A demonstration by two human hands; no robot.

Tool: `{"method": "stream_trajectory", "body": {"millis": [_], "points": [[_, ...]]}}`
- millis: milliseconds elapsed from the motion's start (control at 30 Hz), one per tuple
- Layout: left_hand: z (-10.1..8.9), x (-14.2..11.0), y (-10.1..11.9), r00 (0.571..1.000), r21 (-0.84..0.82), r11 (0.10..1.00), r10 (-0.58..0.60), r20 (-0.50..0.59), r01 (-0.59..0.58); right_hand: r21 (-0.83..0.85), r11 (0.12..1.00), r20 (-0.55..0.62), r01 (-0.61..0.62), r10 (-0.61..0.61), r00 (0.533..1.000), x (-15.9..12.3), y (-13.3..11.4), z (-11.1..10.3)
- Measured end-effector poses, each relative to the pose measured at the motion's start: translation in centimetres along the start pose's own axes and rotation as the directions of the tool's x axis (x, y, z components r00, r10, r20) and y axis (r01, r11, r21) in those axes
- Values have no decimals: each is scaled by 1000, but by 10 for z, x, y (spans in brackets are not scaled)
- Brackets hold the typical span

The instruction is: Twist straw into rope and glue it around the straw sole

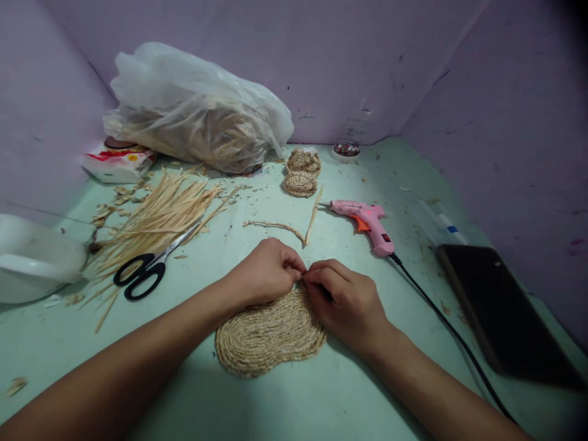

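Note:
My left hand point(271, 269) and my right hand point(346, 300) meet fingertip to fingertip, both closed in a pinch on a thin straw strand, mostly hidden by the fingers. Just below them a flat mat of coiled straw cord point(261, 343), rounded at both ends and narrower in the middle, lies on the table. The right hand covers its upper right edge. Past the fingertips, a twisted straw cord point(275, 225) and a flat straw strip point(314, 215) form a V on the table. Whether these connect to the pinched strand I cannot tell.
A pink glue gun point(361, 217) lies at right, its black cable point(441, 315) running toward me beside a dark phone point(500, 312). Black-handled scissors point(149, 269) rest by loose straw point(160, 214). Behind are a plastic bag point(197, 116) and a small woven piece point(302, 173). A white container point(37, 260) stands left.

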State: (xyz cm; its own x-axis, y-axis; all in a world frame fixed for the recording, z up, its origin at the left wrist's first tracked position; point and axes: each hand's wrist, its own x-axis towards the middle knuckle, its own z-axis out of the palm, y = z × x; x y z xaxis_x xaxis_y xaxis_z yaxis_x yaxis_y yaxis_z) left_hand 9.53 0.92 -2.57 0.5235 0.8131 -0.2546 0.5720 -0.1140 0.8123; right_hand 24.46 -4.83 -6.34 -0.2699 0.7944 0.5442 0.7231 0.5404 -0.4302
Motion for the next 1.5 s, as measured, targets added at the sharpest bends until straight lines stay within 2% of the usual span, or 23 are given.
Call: {"method": "stream_trajectory", "body": {"millis": [200, 533, 900, 1233, 1500], "points": [[-1, -2, 0, 1000, 91, 996, -16, 24, 14, 18, 1000, 0, -7, 7, 1000, 1, -3, -2], [-1, -8, 2, 1000, 238, 971, -23, -19, 27, 136, 988, 55, -78, 71, 996, 3, 0, -6], [0, -11, 2, 999, 465, 884, -29, -40, 44, 232, 953, 324, -197, 115, 939, 11, 5, -20], [0, -18, 5, 997, 662, 746, -20, -79, 67, 269, 935, 367, -229, 121, 922, 11, 6, -23], [0, -17, 5, 997, 699, 712, -16, -75, 64, 241, 944, 403, -224, 113, 908, 13, 5, -26]]}}
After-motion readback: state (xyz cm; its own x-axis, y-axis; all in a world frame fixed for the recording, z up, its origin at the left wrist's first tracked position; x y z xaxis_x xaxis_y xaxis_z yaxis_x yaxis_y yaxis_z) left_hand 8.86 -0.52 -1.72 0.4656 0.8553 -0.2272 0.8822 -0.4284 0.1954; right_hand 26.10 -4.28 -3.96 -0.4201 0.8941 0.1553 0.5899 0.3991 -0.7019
